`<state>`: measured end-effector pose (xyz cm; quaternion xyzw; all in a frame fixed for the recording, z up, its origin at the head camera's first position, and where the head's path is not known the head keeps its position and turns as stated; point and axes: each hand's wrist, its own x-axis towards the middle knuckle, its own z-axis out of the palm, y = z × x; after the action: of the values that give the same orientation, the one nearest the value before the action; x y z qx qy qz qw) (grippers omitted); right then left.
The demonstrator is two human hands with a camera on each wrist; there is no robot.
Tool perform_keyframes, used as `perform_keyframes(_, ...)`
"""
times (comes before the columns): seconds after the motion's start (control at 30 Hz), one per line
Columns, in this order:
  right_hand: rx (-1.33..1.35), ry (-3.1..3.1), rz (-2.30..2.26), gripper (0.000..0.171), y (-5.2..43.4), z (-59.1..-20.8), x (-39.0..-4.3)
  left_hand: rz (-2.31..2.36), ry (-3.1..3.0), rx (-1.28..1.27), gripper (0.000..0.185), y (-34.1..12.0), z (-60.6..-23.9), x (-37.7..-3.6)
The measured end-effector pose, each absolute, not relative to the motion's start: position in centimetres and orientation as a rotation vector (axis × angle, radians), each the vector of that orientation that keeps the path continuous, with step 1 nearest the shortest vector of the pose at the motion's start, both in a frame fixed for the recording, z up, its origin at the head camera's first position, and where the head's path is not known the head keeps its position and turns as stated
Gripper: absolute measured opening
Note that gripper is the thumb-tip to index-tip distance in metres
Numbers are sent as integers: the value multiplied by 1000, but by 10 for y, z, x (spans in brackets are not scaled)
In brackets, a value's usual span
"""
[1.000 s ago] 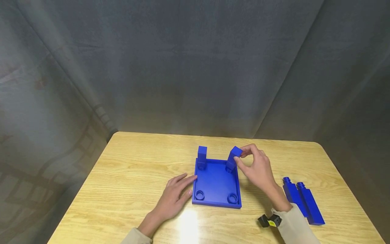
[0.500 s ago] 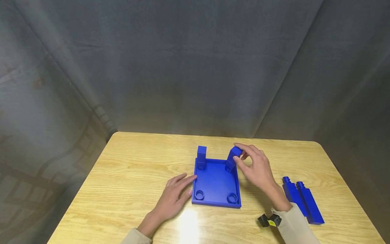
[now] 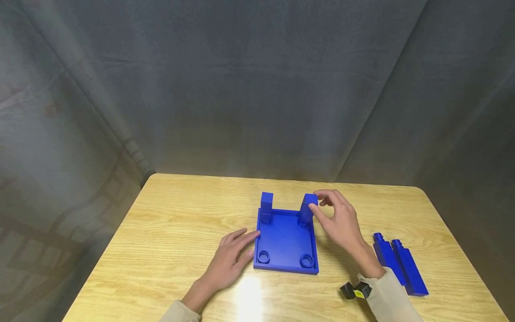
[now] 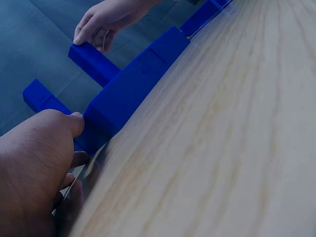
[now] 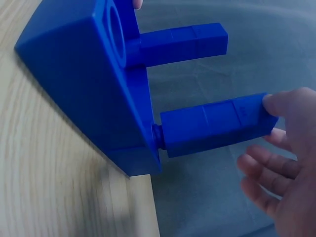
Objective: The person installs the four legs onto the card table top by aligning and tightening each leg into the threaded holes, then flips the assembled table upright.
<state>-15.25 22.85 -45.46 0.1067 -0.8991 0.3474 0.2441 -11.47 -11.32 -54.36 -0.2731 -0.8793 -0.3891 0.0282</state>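
Observation:
A blue square panel (image 3: pixel 284 241) with a raised rim lies on the table, round sockets (image 3: pixel 263 257) at its near corners. One square blue leg (image 3: pixel 266 205) stands upright at the far left corner. At the far right corner stands a second blue leg (image 3: pixel 306 208), its top pinched between thumb and fingers of my right hand (image 3: pixel 341 219). In the right wrist view a sliver of this leg's thread (image 5: pixel 157 136) shows above the socket. My left hand (image 3: pixel 229 259) rests on the table, its fingertips touching the panel's left edge.
Two more blue legs (image 3: pixel 410 272) with threaded ends lie side by side on the wooden table (image 3: pixel 173 223), right of my right forearm. A small black device (image 3: pixel 356 291) is at the right wrist. A grey curtain (image 3: pixel 241 89) hangs behind the table.
The right leg has turned about its own length, so a flat face rather than a corner now faces me. My right fingers reached over its top, then drew back. The left hand stays put.

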Motion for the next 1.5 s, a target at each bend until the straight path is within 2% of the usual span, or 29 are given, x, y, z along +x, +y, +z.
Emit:
perform_keyframes(0.33,274,-2445,995,35,225,-451,-152,-1212,-2732,-840,52,-114,-542,-116)
perform_keyframes(0.6,399,-2446,966,47,228,-453,-155,-1203,-2732,-846,52,-114,-542,-115)
perform_keyframes(0.93,473,-2472,951,37,233,-453,-154,-1190,-2726,-835,52,-115,-544,-113)
perform_keyframes(1.23,325,-2507,1006,25,230,-453,-154,-1197,-2696,-834,53,-116,-544,-113)
perform_keyframes(1.5,267,-2481,967,31,228,-452,-154,-1174,-2679,-850,52,-116,-545,-113)
